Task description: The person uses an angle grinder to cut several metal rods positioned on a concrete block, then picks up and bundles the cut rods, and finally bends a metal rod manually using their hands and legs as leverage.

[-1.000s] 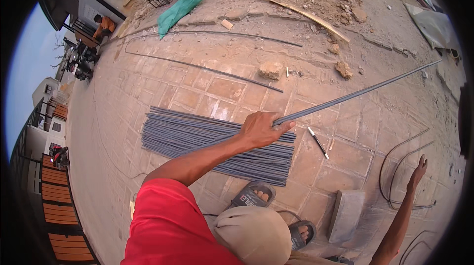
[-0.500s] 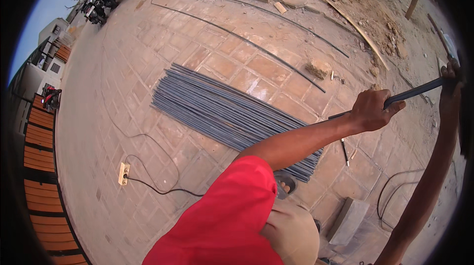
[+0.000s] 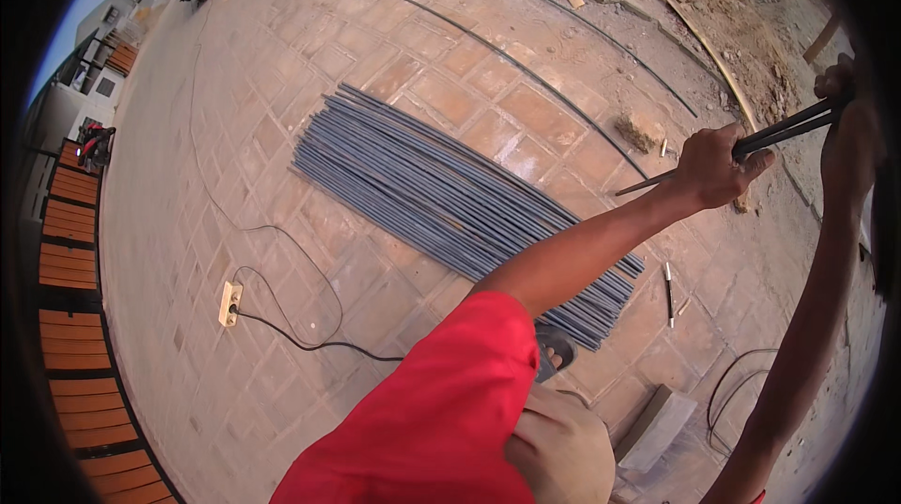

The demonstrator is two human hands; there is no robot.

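Paved yard (image 3: 413, 354), dusty, with rubble at the upper right. Floor items: pile of metal rods (image 3: 450, 208), lying side by side; long bent rod (image 3: 508, 56) beyond it; pen (image 3: 670, 296) near the pile's end; grey block (image 3: 657, 429); yellow socket (image 3: 230, 304) with cable.

Left hand (image 3: 718, 166): clenched around a few loose rods (image 3: 786, 132), held right of the pile. Right hand (image 3: 847, 124): at their far part; dark rim hides whether its fingers close.

Change: one second ago, right hand was low and away from the rods; now both hands are at them, and the loose rods show a gap between, suggesting separate handling.
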